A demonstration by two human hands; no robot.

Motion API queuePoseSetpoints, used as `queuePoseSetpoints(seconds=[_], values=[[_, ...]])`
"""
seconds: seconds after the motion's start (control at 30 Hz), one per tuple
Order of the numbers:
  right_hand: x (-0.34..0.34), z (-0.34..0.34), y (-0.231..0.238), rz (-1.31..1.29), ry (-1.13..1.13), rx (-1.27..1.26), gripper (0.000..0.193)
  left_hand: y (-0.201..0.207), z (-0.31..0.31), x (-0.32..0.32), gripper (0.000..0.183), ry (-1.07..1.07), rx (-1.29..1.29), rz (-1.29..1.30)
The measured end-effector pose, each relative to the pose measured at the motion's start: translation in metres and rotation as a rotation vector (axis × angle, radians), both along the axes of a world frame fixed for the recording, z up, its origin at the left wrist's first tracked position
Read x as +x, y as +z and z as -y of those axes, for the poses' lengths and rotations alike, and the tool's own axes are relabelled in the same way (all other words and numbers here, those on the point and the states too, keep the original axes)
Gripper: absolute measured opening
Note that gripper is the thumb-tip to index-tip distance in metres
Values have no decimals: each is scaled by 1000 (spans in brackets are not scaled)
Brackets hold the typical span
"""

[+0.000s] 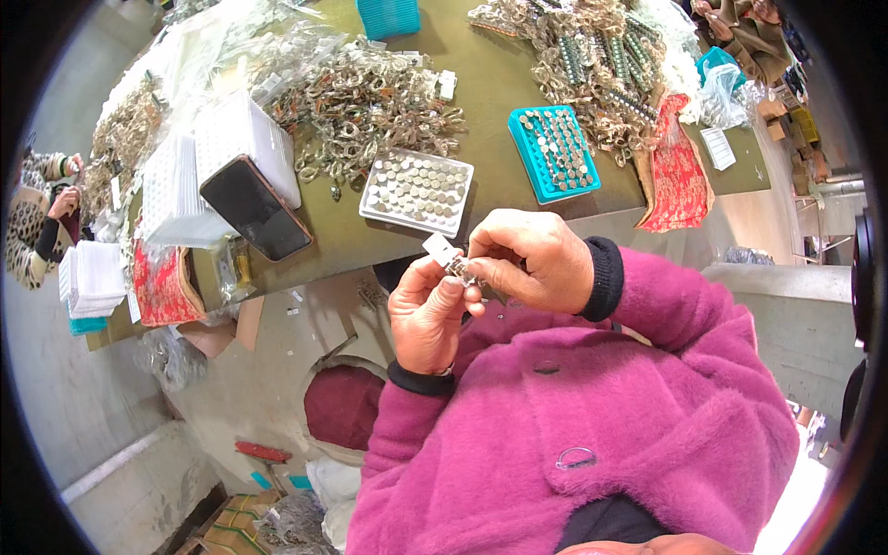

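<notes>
In front of my chest, both hands work on a small silvery metal-link piece (460,269) with a white tag (439,247). My left hand (425,319) pinches it from below between thumb and fingers. From the right, my right hand (546,264) closes its thumb and index finger on the same piece; the fingers partly cover it, so its exact kind is unclear. Just beyond my hands, a clear-white tray (407,223) holds rows of small round silvery discs. Farther right lies a teal tray (572,195) with rows of similar discs and small metal parts.
A dark phone (256,205) leans on stacked white trays (245,139). Heaps of metal-link bands (375,106) cover the table's (481,92) far side. Red patterned cloths hang at the edge, one right (680,176), another left (166,282). Other people (37,217) sit around the table.
</notes>
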State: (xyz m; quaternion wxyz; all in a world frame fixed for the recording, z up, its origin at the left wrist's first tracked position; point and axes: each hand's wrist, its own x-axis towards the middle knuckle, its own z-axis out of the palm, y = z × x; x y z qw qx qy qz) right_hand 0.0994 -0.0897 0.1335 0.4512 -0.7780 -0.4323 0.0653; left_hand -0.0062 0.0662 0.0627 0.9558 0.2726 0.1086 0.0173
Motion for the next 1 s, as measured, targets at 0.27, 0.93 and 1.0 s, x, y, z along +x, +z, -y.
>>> queuePoseSetpoints(seconds=[0.27,0.93,1.0], values=[[26,-5,-21,179,-90,-89,10,-3,-22,5,23,63,139,-177],[60,-77,-67,575,-49,-414,12,-27,-51,24,30,167,159,-211],[60,-73,-63,541,-69,-437,12,-24,-49,23,32,172,149,-186]])
